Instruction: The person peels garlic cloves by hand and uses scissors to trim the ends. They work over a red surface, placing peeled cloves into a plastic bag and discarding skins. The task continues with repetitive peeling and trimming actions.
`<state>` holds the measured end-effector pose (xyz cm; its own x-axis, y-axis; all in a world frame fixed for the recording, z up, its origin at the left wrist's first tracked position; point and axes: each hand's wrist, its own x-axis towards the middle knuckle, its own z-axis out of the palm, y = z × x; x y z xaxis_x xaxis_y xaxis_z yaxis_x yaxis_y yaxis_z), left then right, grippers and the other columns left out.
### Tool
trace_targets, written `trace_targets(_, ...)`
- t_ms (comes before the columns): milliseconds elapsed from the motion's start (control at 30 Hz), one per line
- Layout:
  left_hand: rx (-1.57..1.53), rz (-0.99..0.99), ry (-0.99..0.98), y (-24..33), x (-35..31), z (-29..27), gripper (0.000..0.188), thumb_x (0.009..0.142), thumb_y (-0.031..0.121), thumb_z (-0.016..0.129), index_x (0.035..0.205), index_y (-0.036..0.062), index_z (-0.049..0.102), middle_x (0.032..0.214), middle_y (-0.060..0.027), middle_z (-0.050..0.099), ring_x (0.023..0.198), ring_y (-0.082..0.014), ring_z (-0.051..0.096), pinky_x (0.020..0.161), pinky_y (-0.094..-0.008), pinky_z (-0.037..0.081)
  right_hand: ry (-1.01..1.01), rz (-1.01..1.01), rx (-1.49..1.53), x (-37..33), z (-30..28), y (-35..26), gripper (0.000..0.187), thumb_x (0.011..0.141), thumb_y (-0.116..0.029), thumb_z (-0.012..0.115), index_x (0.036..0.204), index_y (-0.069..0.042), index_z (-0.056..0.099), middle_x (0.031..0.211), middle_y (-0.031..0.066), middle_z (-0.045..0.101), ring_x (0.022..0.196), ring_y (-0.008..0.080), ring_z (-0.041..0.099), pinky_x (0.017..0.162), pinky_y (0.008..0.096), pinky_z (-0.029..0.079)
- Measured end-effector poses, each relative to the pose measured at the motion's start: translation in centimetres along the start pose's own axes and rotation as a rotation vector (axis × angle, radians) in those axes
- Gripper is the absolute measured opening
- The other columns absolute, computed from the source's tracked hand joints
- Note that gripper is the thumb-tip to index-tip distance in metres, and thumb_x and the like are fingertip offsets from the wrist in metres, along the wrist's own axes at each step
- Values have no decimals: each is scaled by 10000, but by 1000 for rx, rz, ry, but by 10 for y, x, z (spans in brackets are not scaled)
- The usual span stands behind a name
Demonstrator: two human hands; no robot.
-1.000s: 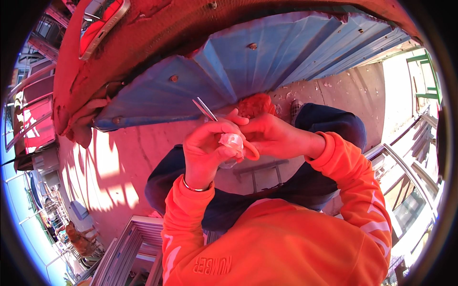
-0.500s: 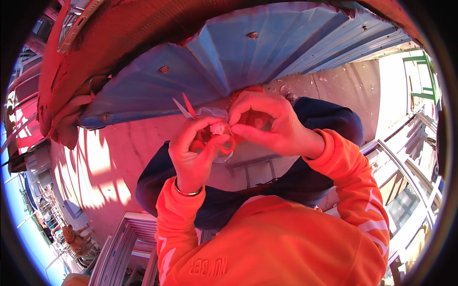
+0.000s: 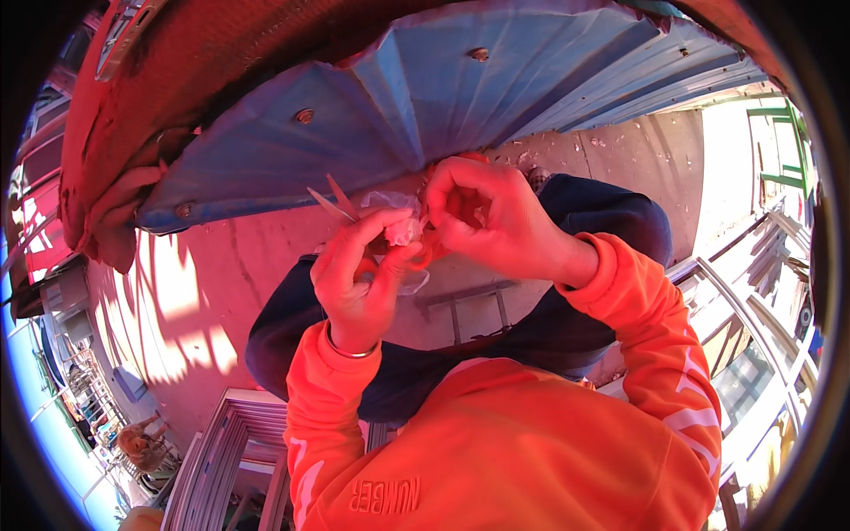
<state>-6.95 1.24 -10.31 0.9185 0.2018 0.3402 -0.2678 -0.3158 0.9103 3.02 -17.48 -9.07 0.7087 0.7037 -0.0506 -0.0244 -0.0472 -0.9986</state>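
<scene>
My left hand [image 3: 359, 283] is closed, with thumb and fingertips pinching a small pale, crumpled-looking lump [image 3: 403, 232]. Scissors [image 3: 338, 200] also rest in that hand, blades pointing up and left past the fingers; one orange handle loop [image 3: 429, 252] shows beside the lump. Just to the right, my right hand [image 3: 487, 208] has thumb and forefinger curled together into a ring. Whatever its fingertips hold, if anything, I cannot make out. Behind the hands a thin clear plastic bag [image 3: 414, 281] shows in part. A red-orange thing [image 3: 475, 157] peeks out above my right hand.
Blue corrugated metal sheet [image 3: 390, 115] with a ragged edge stands close in front of my hands. Reddish cloth [image 3: 230, 62] hangs over it. My knees [image 3: 611, 230] are bent on either side. Stacked frames [image 3: 239, 442] lie lower left; a brown dog [image 3: 142, 447] is beyond them.
My right hand has drawn slightly away from the lump, its fingers curling tighter. My left hand has shifted a little left with the lump and the scissors.
</scene>
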Motion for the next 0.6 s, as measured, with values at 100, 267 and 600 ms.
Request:
trace_targets(100, -105, -107, 48, -2, 0, -5, 317, 918, -78, 748, 1227, -39, 695, 996, -61, 667, 852, -110, 705, 717, -231, 551, 70, 63, -180, 5, -3, 2, 49, 966, 23, 640, 960, -1, 599, 908, 18, 640, 784, 36, 607, 670, 221, 484)
trace_targets(267, -185, -178, -16, 7, 6, -8, 334, 962, -81, 683, 1293, -38, 677, 1004, -68, 662, 838, -109, 684, 710, -240, 551, 91, 70, -166, 5, -6, -3, 78, 935, 24, 705, 964, 4, 635, 909, 42, 661, 787, 57, 624, 639, 238, 492)
trace_targets(600, 70, -49, -135, -7, 6, -4, 441, 905, -132, 664, 1330, -16, 676, 999, -94, 663, 821, -156, 685, 681, -275, 553, 105, -578, -484, 9, 0, 5, 206, 860, 52, 772, 1046, 10, 695, 961, 102, 676, 774, 212, 664, 608, 271, 518)
